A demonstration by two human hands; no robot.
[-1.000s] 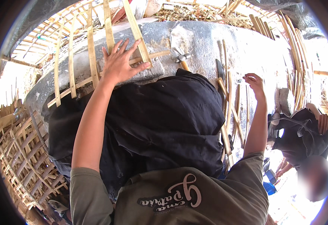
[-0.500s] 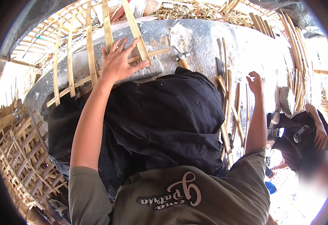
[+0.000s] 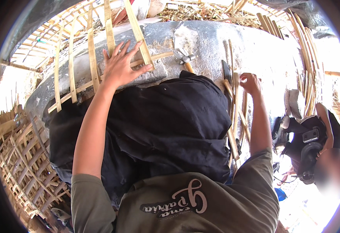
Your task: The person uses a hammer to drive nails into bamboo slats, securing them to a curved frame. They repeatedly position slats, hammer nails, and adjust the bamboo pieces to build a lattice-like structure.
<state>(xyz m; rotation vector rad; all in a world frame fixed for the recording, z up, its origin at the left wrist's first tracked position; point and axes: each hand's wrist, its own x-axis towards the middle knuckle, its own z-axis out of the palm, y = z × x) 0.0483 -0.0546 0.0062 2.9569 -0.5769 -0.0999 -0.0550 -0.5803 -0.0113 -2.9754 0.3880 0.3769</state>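
My left hand (image 3: pixel 120 66) rests with its fingers spread across a frame of pale bamboo slats (image 3: pixel 136 29). Several long slats point away from me and meet one crosswise slat (image 3: pixel 163 55). My right hand (image 3: pixel 251 83) is at the right, with thumb and index finger pinched together; anything between them is too small to make out. Just left of it lie a dark-bladed knife (image 3: pixel 226 70) and loose bamboo strips (image 3: pixel 235 101). A hammer (image 3: pixel 187 59) lies between my hands, its metal head showing and its wooden handle partly behind the black cloth (image 3: pixel 166 124) over my legs.
Beneath the tools stretches a worn grey surface (image 3: pixel 207 40). Another person (image 3: pixel 306 151) sits at the right. Long bamboo strips (image 3: pixel 312 62) stand at the far right, and short slats (image 3: pixel 270 26) lie at the back. Woven bamboo panels (image 3: pixel 26 171) are stacked at the left.
My right hand has moved left, toward the knife and the loose strips. My left hand stays on the slat frame. The other person has shifted their arm and head.
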